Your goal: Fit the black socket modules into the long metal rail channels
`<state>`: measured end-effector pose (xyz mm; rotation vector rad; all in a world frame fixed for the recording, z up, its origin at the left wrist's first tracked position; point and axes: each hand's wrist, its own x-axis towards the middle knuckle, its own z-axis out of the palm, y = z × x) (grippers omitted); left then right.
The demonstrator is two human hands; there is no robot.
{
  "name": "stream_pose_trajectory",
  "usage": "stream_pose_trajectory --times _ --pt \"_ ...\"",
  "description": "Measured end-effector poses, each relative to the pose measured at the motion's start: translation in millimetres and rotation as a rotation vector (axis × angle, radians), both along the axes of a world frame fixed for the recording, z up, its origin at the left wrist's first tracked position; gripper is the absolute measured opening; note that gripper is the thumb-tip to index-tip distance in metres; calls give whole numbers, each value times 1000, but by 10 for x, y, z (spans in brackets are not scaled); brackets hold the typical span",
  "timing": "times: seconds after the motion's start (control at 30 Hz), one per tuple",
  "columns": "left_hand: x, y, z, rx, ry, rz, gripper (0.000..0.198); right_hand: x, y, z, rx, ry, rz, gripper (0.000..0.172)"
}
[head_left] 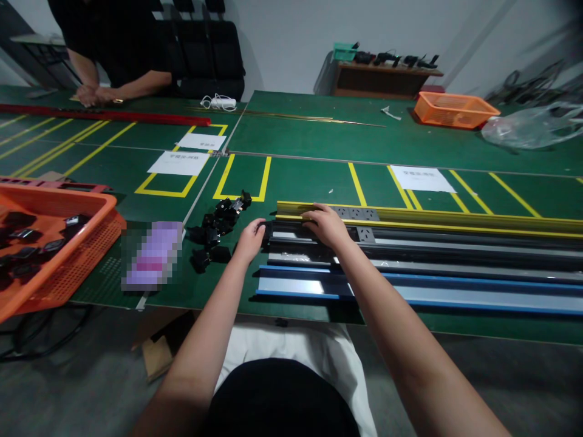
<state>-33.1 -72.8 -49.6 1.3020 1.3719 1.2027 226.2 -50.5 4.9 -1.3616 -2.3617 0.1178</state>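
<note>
My left hand [249, 238] is pinched on a small black end cap [264, 227] at the left end of a black metal rail [410, 240]. My right hand [324, 222] lies on top of that rail, fingers curled over its far edge, holding it down. A yellow rail [455, 215] with grey socket modules lies just behind, and a grey rail and a blue rail [410, 291] lie in front. A heap of black plastic caps [216, 230] sits on the green table left of my left hand.
An orange basket [54, 255] of black parts stands at the left edge, with a purple blurred object [152, 255] beside it. Another person leans on the far left of the table near a red rail [104, 114]. A second orange basket [453, 109] and plastic bags sit far right.
</note>
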Motion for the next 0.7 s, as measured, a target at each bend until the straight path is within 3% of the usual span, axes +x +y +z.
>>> stream_pose_trajectory --times 0.17,0.3,0.37,0.5,0.7 --pt "104 34 84 18 177 12 34 10 14 -23 2 -4 -4 23" --pt "214 14 197 -14 321 115 46 20 19 -41 -7 6 -14 22" --pt "198 -19 245 -17 370 144 40 25 20 -45 -20 22 -20 21" --pt "96 -119 364 15 467 83 11 33 30 -54 -31 57 -21 20" --pt "197 -264 569 4 581 27 16 31 37 -61 -38 68 -24 19"
